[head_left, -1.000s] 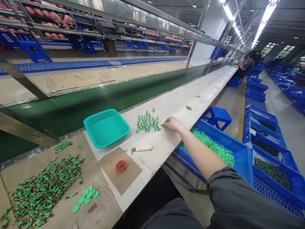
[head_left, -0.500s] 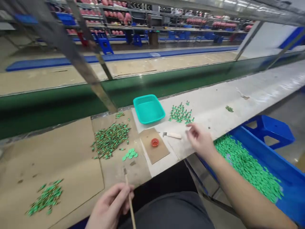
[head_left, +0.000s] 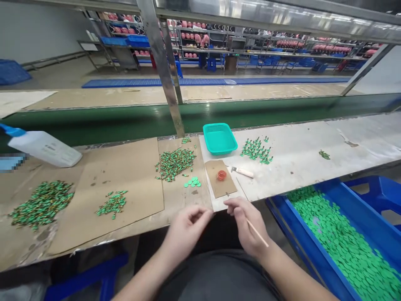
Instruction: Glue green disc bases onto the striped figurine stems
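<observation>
A small brush with a thin wooden handle (head_left: 257, 233) is gripped in my right hand (head_left: 249, 225). Its dark tip points toward a cardboard piece (head_left: 216, 186) bearing a small red cup (head_left: 221, 175). My left hand (head_left: 189, 228) is at the table's front edge, thumb and fingers pinched together; anything between them is too small to make out. Flat green discs (head_left: 192, 182) lie just beyond it, beside a heap of small green-and-brown pieces (head_left: 177, 163). Behind the cup lies a knife (head_left: 243, 172) with a pale handle.
A turquoise basket (head_left: 219, 140) stands near several upright green pieces (head_left: 257, 150). More heaps (head_left: 44, 203) (head_left: 112, 203) and a white bottle (head_left: 45, 148) are at left. A blue bin (head_left: 328, 267) of green discs sits at right. A metal post (head_left: 169, 83) rises behind.
The brush has passed from my left hand to my right. My right hand has come back from near the upright pieces, and both hands are now close together. The view has turned left.
</observation>
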The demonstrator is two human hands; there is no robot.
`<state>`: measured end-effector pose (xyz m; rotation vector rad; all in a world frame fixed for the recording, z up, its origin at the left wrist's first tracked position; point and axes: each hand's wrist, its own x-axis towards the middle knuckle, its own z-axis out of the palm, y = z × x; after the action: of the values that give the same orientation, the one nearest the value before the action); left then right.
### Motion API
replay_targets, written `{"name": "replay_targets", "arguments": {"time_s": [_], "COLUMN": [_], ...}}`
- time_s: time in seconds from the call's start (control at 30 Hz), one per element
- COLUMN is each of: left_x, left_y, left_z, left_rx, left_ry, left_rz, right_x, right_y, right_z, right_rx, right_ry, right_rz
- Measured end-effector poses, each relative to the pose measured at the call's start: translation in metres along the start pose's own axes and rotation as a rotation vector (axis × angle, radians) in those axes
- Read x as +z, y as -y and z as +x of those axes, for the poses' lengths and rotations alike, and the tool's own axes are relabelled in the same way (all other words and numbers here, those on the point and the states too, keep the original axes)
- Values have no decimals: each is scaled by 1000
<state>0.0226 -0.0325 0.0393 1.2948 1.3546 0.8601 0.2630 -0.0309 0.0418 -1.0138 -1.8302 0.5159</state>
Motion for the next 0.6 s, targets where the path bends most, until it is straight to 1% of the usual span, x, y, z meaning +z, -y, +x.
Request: {"name": "replay_targets", "arguments": {"time_s": [0.07,0.13,0.2,0.3,0.37,0.43,0.53,0.6], "left_x": [-26,-46,-59,-65,-68,-72,-74,-69], "left_y": [4,3,-3,-10,-13,-15,-15,-11], "left_z": [24,51,77,103,113,118,115,105], "left_rx": [104,188,254,305,301,288,274,262], "left_ry": [-66,-111,-90,16,65,76,24,-19], "left_rz": [231,420,576,753,827,860,840,785], "right_x": [-6,-10,-12,-14,-15,-17,-22,-26], "right_y": [-3,-7,-11,-16,-19,-22,-27,-29], "right_z": [-4,-8,-14,-25,-31,-35,-33,-28], "right_rx": [57,86,99,105,106,107,106,111], "right_ry": [-41,-57,-58,-57,-66,-72,-64,-56], "right_rz": [13,24,34,35,32,29,24,16]}}
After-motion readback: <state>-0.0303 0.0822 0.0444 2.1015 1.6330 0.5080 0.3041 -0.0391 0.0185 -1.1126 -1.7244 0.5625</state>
